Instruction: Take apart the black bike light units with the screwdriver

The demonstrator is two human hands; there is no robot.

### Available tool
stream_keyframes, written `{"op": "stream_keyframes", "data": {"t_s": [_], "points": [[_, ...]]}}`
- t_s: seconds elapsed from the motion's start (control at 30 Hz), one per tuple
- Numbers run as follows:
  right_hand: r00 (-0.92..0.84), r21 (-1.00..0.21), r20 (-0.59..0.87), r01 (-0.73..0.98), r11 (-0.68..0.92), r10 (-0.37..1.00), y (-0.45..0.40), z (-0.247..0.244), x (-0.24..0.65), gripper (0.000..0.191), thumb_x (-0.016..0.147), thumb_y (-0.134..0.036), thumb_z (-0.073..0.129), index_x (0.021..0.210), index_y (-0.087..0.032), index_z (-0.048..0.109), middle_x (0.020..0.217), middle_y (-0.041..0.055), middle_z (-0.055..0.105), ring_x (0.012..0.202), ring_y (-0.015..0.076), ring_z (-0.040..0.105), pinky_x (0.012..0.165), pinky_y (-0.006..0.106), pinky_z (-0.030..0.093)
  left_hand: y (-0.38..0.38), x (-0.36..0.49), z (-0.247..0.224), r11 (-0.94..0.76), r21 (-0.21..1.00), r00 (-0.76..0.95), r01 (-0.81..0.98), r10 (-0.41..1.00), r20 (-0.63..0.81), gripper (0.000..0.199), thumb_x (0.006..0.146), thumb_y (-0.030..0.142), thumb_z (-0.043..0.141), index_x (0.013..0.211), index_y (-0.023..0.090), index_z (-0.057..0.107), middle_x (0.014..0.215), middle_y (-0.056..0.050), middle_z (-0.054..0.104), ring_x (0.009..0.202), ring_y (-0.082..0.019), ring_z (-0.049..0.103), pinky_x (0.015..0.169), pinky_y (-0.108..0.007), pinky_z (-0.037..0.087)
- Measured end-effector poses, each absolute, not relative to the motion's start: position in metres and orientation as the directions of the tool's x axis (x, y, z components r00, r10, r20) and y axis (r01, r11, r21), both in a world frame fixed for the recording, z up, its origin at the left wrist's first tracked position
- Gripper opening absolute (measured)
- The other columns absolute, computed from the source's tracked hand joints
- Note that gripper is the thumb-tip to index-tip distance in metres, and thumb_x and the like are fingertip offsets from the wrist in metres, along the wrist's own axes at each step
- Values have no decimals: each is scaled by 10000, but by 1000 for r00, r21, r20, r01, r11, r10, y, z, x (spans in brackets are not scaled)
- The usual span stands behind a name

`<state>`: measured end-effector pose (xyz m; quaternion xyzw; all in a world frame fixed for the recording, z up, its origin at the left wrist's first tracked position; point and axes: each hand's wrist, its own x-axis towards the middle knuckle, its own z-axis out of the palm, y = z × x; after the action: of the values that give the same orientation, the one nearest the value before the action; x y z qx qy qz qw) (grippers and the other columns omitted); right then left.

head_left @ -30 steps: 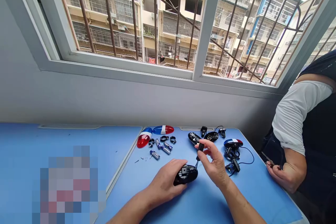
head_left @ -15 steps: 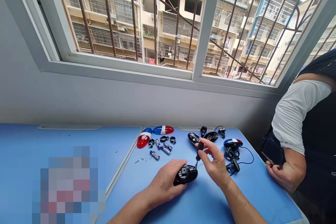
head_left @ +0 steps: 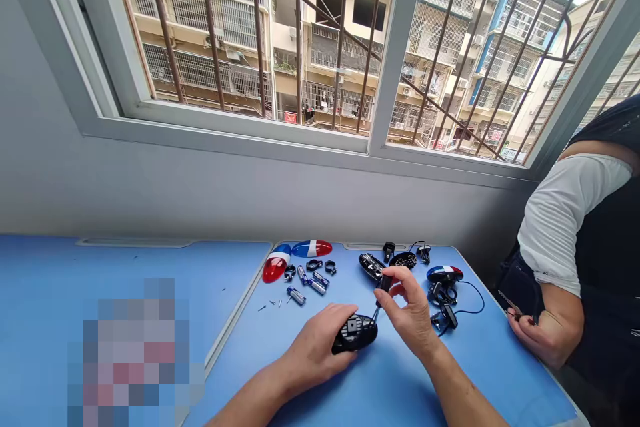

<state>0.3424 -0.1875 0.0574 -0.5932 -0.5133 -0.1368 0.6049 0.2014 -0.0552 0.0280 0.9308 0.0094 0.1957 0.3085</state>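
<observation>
My left hand (head_left: 320, 340) is closed around a black oval plastic housing (head_left: 356, 335) lying on the blue table. Pinched in my right hand (head_left: 407, 307) is a screwdriver (head_left: 383, 288) with a black handle, tilted, its shaft pointing down to the right end of the housing. Whether a screw sits under its tip is too small to tell. Beyond my hands lie an open black oval shell (head_left: 373, 265) and another black oval part (head_left: 403, 259). Several blue-and-silver batteries (head_left: 297, 295) rest to the left, with a few small screws (head_left: 273, 301) near them.
Two red, white and blue oval covers (head_left: 277, 263) (head_left: 312, 249) and black ring clamps (head_left: 315, 265) lie at the back. On the right sits an assembled light (head_left: 445, 273) with a cable and clamps. Another person's hand (head_left: 547, 330) holds something thin beside the table. A blurred patch covers the left.
The screwdriver handle and my right fingers have shifted very slightly. My left hand and the housing stay in place. The whole view has moved a little.
</observation>
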Motion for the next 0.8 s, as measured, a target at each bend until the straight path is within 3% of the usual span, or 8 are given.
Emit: {"op": "stream_keyframes", "data": {"t_s": [0.33, 0.67, 0.8], "points": [[373, -593, 752, 743, 311, 543, -191, 56, 341, 333, 908, -153, 497, 1222, -252, 542, 1025, 68, 717, 851, 179, 691, 668, 298, 579, -55, 201, 27, -803, 587, 923, -101, 144, 356, 415, 650, 94, 596, 1046, 217, 576, 1022, -51, 687, 937, -268, 619, 814, -359, 505], [413, -536, 808, 811, 234, 419, -187, 58, 341, 224, 838, -228, 633, 1058, -260, 609, 928, 29, 626, 754, 148, 592, 553, 240, 534, -54, 202, 27, -810, 578, 925, -101, 137, 354, 377, 657, 104, 596, 1017, 213, 576, 1033, -54, 685, 937, -266, 612, 823, -362, 498], [421, -575, 775, 780, 248, 471, -188, 57, 343, 263, 865, -195, 581, 1120, -254, 604, 959, 42, 666, 778, 155, 638, 601, 263, 564, -54, 201, 27, -807, 581, 922, -107, 138, 361, 373, 654, 92, 595, 1004, 220, 582, 1026, -49, 685, 939, -268, 613, 815, -358, 500]]}}
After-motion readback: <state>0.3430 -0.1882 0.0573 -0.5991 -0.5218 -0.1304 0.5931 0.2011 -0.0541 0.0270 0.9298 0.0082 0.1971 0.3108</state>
